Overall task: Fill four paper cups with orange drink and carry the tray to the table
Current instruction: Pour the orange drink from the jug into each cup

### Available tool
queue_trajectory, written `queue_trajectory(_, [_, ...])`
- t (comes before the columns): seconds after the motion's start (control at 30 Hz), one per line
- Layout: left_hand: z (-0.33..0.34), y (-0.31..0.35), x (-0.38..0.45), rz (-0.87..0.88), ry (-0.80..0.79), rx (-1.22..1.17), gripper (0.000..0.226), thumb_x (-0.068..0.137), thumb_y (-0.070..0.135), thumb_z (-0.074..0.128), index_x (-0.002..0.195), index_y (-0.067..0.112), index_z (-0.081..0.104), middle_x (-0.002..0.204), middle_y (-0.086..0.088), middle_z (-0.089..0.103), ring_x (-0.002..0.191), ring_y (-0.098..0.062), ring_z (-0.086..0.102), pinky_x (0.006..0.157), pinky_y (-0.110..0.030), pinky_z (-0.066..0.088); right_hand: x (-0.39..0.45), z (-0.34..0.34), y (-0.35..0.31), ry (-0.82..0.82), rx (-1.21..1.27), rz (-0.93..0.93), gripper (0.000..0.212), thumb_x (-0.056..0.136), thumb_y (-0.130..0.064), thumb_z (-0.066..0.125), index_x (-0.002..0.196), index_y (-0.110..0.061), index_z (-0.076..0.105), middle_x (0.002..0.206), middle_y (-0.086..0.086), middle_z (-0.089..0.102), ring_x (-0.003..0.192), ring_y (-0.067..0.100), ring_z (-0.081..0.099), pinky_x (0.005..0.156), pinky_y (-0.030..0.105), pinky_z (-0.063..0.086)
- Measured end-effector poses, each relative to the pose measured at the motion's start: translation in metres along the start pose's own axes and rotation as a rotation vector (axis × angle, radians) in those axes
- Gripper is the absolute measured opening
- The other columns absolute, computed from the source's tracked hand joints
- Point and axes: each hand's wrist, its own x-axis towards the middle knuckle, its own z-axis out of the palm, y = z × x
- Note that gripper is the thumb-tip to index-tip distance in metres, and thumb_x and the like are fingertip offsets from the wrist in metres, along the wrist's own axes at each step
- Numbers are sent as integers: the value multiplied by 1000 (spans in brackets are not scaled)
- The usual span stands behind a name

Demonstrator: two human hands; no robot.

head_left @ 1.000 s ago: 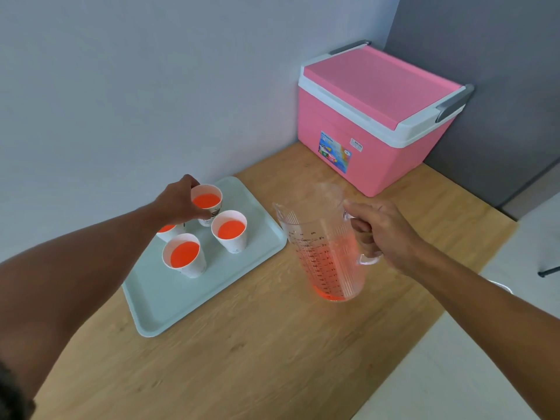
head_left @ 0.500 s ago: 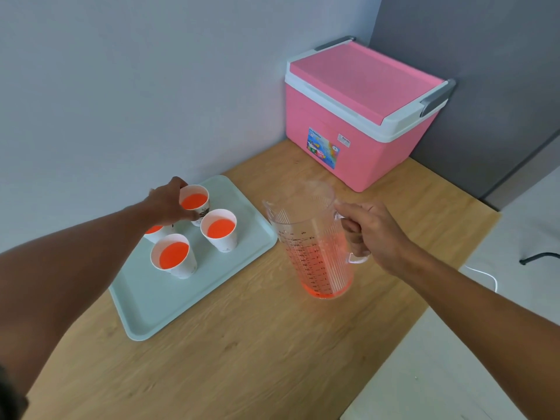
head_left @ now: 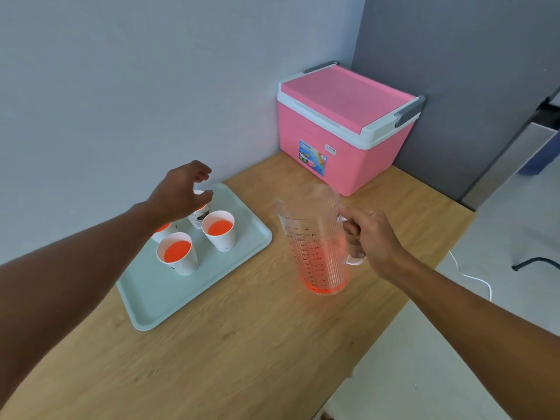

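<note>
A pale green tray [head_left: 157, 298] lies on the wooden counter [head_left: 242, 359] with several white paper cups of orange drink on it. The right cup [head_left: 219, 233] and the near cup [head_left: 178, 256] show fully. My left hand [head_left: 180, 194] hovers above the far cup [head_left: 200, 218], fingers spread and relaxed, and my forearm hides most of the left cup [head_left: 162, 230]. My right hand [head_left: 372, 241] grips the handle of a clear measuring jug [head_left: 315, 244], which stands on the counter to the right of the tray with a little orange drink in its bottom.
A pink cooler box [head_left: 342, 128] with a white rim and grey handles stands shut in the back corner against the wall. The counter's edge runs diagonally on the right. Beyond it is a pale floor with a white cable [head_left: 472, 277].
My left hand has let go of the far cup and lifted above it with fingers spread. The jug has come down onto the counter, still in my right hand.
</note>
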Motion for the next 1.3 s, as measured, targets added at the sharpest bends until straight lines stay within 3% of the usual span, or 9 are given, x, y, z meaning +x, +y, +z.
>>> queue_trajectory(0.13, [24,65,-20,128,-107,-115,41,84,15,78,122,11,64,111,-2,70,99,-14,67,93,-30,55,-18,-9,1,57,22,-33,51,95,-27,61,53,-19,32,53,-1,23,45,14,18,52,35,12])
queue_trajectory(0.33, [93,133,-57,80,-389,-379,43,86,5,65,127,15,60,116,2,68,104,-9,67,92,-22,53,-47,-33,14,142,63,-65,49,97,-23,57,54,-20,33,54,1,24,48,16,19,51,36,14])
queue_trajectory(0.5, [139,178,-84,91,-499,-537,56,83,13,66,135,23,50,120,11,63,109,-4,63,92,-23,51,-68,-64,25,221,92,-54,56,105,-14,51,52,-21,35,51,0,26,48,16,19,51,36,15])
queue_trajectory(0.67, [172,217,-91,82,-539,-608,59,81,14,74,133,27,49,117,15,61,101,1,64,87,-24,53,-81,-108,36,259,102,-53,59,106,-14,51,50,-22,35,50,-2,27,45,14,20,46,27,18])
queue_trajectory(0.83, [195,257,-87,89,-573,-602,70,76,26,85,134,28,46,122,14,60,109,-3,63,94,-22,53,-81,-153,42,276,111,-69,58,105,-12,52,50,-21,35,49,-2,28,44,14,22,45,24,22])
queue_trajectory(1.03, [214,297,-73,60,-491,-579,79,70,29,90,136,23,46,121,11,61,111,-7,61,94,-22,52,-66,-193,46,271,92,-89,57,105,-11,51,52,-19,35,50,-2,31,45,13,27,49,28,27])
queue_trajectory(1.17, [223,314,-57,61,-447,-550,82,68,32,91,137,22,47,118,14,62,111,-10,62,98,-31,54,-48,-214,46,257,71,-97,54,106,-14,50,53,-18,41,51,0,35,47,13,31,53,30,32])
queue_trajectory(1.3, [227,328,-36,55,-386,-547,79,69,27,91,135,23,48,112,17,62,109,-12,62,98,-31,54,-25,-229,40,254,57,-112,45,107,-17,48,62,-13,46,57,-1,41,56,13,39,58,25,39])
